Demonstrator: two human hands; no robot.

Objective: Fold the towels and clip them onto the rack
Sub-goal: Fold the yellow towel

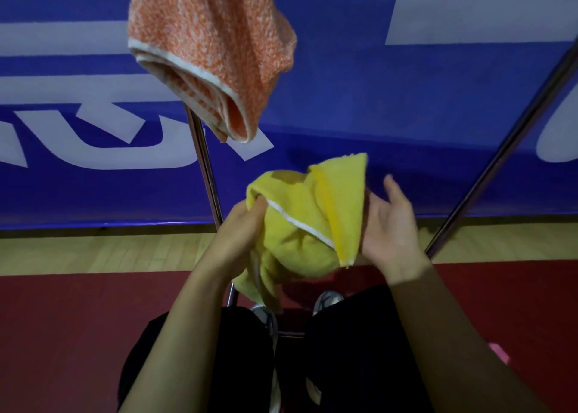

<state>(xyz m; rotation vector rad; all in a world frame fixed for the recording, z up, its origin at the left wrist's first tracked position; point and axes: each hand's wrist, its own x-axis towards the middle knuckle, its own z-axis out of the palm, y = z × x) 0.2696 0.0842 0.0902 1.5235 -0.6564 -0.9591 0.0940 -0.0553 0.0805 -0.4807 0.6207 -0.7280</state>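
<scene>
Orange towel (206, 53) hanging folded, upper left | left hand (237, 234) is gripping yellow towel (300, 225) | right hand (391, 225) spread loose beside it | folding, clipping left

The yellow towel (300, 225) is bunched loosely in mid-air, not yet folded flat. It has a white hem running diagonally across its front, and one corner stands up at the top right. A tail of it droops toward the lower left. The orange towel (212, 53), flecked with white and edged in white, hangs above and to the left of the yellow towel, doubled over in soft folds. The rack (205, 162) shows as slanted metal poles, one rising just left of the yellow towel, another well to its right.
</scene>
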